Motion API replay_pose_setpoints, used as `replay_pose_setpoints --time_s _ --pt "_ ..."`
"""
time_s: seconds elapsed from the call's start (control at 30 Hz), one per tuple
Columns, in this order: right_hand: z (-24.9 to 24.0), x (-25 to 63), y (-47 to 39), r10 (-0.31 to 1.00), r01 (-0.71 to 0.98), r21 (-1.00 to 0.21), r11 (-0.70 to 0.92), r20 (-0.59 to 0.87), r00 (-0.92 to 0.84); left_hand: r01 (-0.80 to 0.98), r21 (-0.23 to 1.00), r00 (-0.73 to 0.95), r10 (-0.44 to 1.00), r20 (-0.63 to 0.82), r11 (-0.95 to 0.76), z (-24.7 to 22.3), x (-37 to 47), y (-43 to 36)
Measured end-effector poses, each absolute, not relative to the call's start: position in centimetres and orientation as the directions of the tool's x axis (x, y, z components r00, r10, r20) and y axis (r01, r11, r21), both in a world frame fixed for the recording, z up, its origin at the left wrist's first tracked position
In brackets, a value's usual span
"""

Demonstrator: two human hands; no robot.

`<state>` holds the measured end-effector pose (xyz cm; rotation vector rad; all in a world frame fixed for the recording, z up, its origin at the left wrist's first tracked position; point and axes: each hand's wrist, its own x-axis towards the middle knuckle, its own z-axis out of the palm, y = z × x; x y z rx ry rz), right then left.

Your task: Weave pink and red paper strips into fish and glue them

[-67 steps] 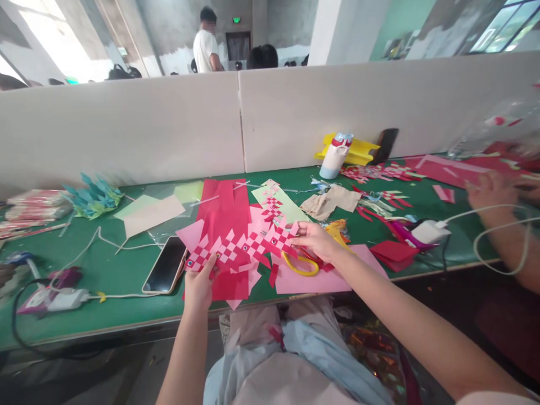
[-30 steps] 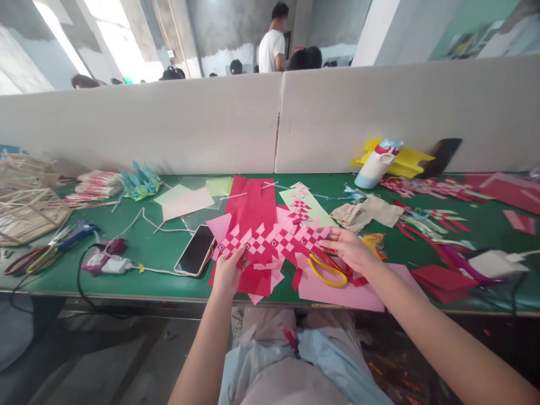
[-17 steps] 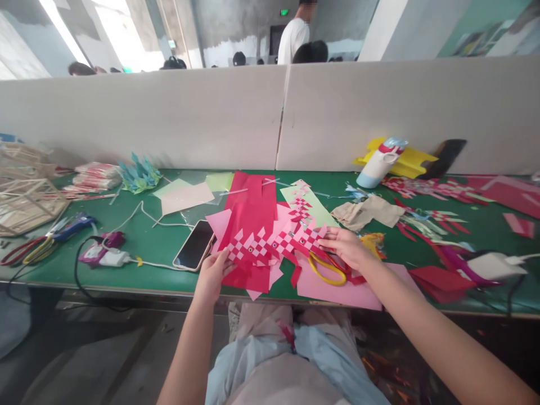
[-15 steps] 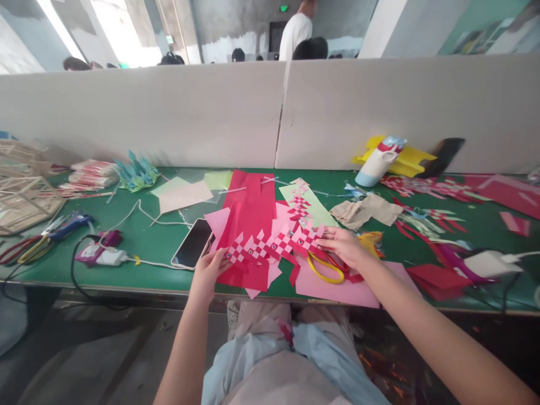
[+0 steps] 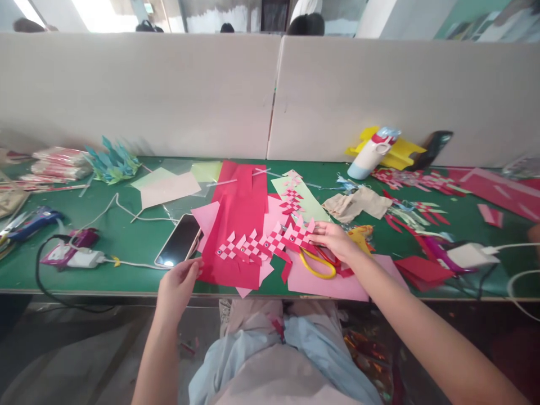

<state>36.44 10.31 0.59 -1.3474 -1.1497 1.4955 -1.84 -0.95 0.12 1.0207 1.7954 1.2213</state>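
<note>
A row of pink-and-red woven paper fish (image 5: 274, 241) with small eyes lies across a red paper sheet (image 5: 236, 275). The rightmost fish's tail end is between the closed fingers of my right hand (image 5: 335, 241). My left hand (image 5: 179, 283) is at the red sheet's lower left edge, thumb and fingers pressed together; whether they pinch anything is hidden. Beside it, above, lies a phone (image 5: 179, 241). Yellow-handled scissors (image 5: 318, 265) rest below my right hand on pink paper (image 5: 358, 284). More woven fish (image 5: 292, 199) lie on a pale green sheet (image 5: 318, 205) behind.
A grey partition (image 5: 169, 95) closes off the table's back. To the left are a purple power socket with a charger (image 5: 84, 256), cables and blue folded paper (image 5: 112, 163). A white bottle (image 5: 373, 153), beige cloth (image 5: 358, 203) and paper scraps lie to the right.
My left hand has left the left end of the fish row and moved left and down. My right hand stays at the right end. The camera view has tipped downward.
</note>
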Motion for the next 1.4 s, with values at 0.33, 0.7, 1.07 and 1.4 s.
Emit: replay_pose_setpoints --time_s 0.33,0.7,1.07,1.4 --pt "0.5 36.5 11.1 0.939 -0.006 -0.944 -0.33 -0.328 -0.099 0.304 0.916 -0.355 0.923 -0.147 0.263 1.2 -2.3 -1.2" --pt "0.0 37.0 11.5 0.94 0.004 -0.944 -0.33 -0.328 -0.095 0.623 0.737 -0.274 0.955 -0.111 0.264 2.9 -2.1 -1.2" --pt "0.2 37.2 11.7 0.953 0.092 -0.949 -0.301 -0.303 -0.016 0.692 0.654 -0.275 0.949 -0.151 0.305 2.8 -1.8 -1.1" --pt "0.6 39.2 11.6 0.998 0.468 -0.883 -0.045 -0.062 -0.021 0.875 0.451 0.082 0.972 0.219 -0.175 1.4 1.9 -0.8"
